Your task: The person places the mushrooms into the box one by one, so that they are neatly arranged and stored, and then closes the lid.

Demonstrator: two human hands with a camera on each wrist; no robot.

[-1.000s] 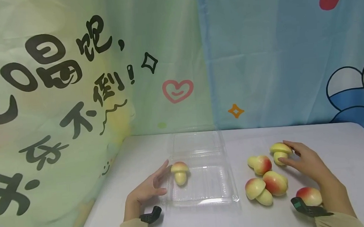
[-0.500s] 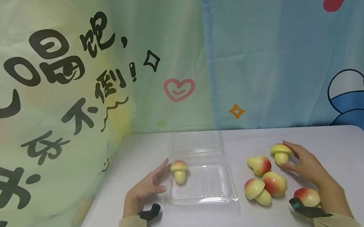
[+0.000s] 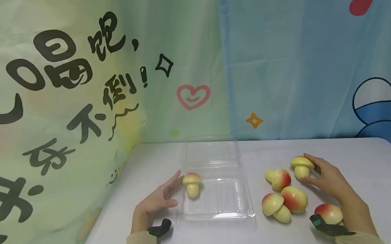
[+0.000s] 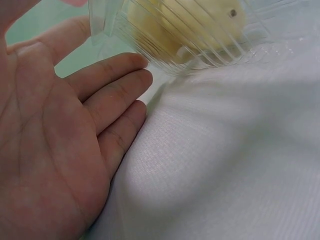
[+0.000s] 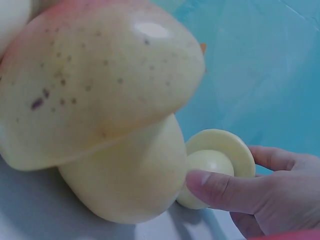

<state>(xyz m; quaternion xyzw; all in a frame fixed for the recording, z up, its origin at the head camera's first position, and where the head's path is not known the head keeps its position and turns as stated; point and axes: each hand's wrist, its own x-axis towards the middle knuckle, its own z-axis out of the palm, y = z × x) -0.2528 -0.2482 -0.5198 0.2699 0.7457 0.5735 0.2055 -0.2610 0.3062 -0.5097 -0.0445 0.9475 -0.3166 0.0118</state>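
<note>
My right hand point(image 3: 330, 179) pinches a yellow toy mushroom point(image 3: 301, 167) at the right, fingers at the cap and thumb against the stem point(image 5: 206, 164). This mushroom stands cap up. Beside the left wall of a clear hinged plastic box point(image 3: 220, 202), my left hand point(image 3: 154, 200) is spread, fingers relaxed and palm toward the box. Its fingertips point(image 4: 142, 80) are right at the box's wall in the left wrist view. One red-and-yellow toy mushroom point(image 3: 192, 185) lies inside the box, near its left side. The box's lid point(image 3: 211, 152) is laid back behind it.
Several more red-and-yellow toy mushrooms point(image 3: 294, 198) lie between the box and my right arm. One of them point(image 3: 328, 214) is partly covered by my right wrist and its camera point(image 3: 327, 226). A printed curtain point(image 3: 280, 75) hangs behind the white table point(image 3: 216, 240).
The head view has shifted slightly. My right thumb has slid a little lower on the mushroom's stem. The left hand and the box stay as they were.
</note>
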